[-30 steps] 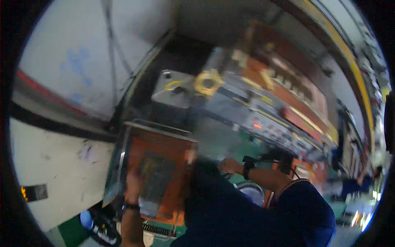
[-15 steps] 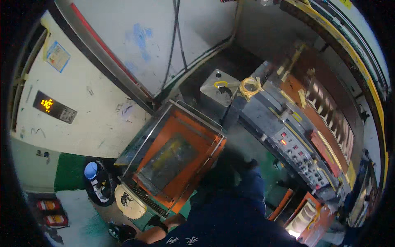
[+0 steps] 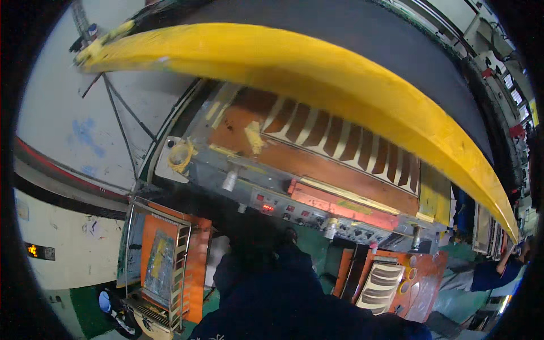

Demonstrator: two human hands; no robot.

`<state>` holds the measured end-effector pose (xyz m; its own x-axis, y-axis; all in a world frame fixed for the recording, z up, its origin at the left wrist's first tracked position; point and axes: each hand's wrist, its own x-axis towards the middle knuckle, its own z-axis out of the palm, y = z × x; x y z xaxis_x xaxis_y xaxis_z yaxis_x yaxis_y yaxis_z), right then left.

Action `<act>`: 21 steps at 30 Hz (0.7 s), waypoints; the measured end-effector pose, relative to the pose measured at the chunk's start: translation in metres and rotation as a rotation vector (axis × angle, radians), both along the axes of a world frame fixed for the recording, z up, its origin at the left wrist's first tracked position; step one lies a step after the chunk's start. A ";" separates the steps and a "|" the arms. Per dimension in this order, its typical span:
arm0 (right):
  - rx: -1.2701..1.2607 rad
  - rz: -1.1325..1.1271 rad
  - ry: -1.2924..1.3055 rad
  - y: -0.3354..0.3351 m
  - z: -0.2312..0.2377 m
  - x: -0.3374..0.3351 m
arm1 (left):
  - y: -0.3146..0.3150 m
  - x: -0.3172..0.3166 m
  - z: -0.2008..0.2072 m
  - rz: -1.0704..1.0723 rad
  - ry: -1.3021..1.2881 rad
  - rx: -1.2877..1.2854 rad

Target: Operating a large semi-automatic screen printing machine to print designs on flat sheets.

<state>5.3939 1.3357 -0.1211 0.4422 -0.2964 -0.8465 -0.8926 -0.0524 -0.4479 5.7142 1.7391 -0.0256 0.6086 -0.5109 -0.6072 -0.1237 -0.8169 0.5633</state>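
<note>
Hands: neither of ours can be made out around our dark clothing (image 3: pixel 272 289), so we cannot tell whether they are released, clenched or grasping anything.
Patterned sheet (image 3: pixel 343 144): we see it lying on the brown machine bed (image 3: pixel 232 127), beyond the control panel (image 3: pixel 306 214), with the yellow beam (image 3: pixel 317 68) arching across our view above it.
Sheet's long axis: it runs from upper left to lower right, roughly along the panel; the pale bands cross that axis. We cannot tell which end leads.
Step at the machine: we see no handling, so our judgement stops at standing before the panel.
Next move: we judge that any reach to the sheet calls for passing over the panel and minding the beam.
Beside us: a wire rack (image 3: pixel 182 260) stands at left; a second banded sheet (image 3: pixel 384 285) lies at lower right, near yellow rings (image 3: pixel 404 287).
</note>
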 end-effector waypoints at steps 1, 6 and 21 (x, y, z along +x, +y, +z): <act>0.004 -0.016 0.007 -0.007 0.000 -0.008 | -0.018 0.003 0.007 -0.001 -0.005 -0.020; 0.017 -0.101 0.042 -0.011 0.002 -0.047 | -0.060 0.003 0.028 -0.030 -0.006 -0.077; 0.035 -0.395 0.010 0.094 0.005 -0.122 | -0.040 0.023 -0.009 -0.248 0.048 0.017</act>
